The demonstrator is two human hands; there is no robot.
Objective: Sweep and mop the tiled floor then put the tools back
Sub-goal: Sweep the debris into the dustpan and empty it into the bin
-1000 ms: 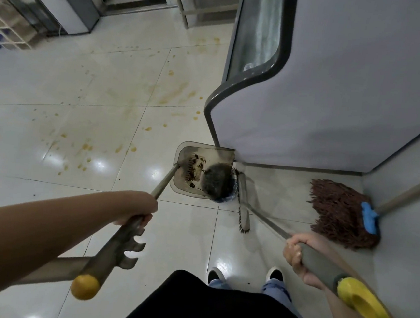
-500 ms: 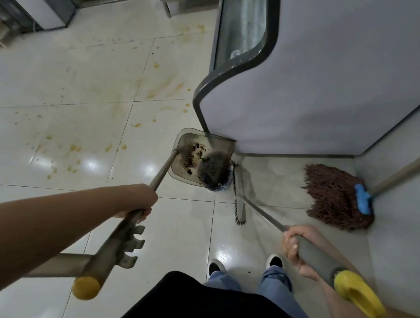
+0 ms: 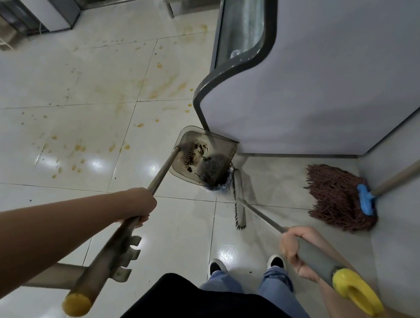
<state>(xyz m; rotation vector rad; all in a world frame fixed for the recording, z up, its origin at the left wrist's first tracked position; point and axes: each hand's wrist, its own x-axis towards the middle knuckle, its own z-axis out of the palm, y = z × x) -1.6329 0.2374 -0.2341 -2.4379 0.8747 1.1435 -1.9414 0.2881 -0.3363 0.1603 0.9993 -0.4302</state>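
The left hand (image 3: 139,207) is clamped around the long handle of the dustpan (image 3: 204,158), whose debris-filled tray rests on the tiled floor (image 3: 54,108) ahead of that hand, against the grey cabinet (image 3: 326,80) corner. The right hand (image 3: 295,246) is clamped around the grey grip of the broom (image 3: 239,200), its head on the floor ahead of the hand, just beside the tray. The mop (image 3: 338,197) lies ahead and to the right of the right hand, apart from it.
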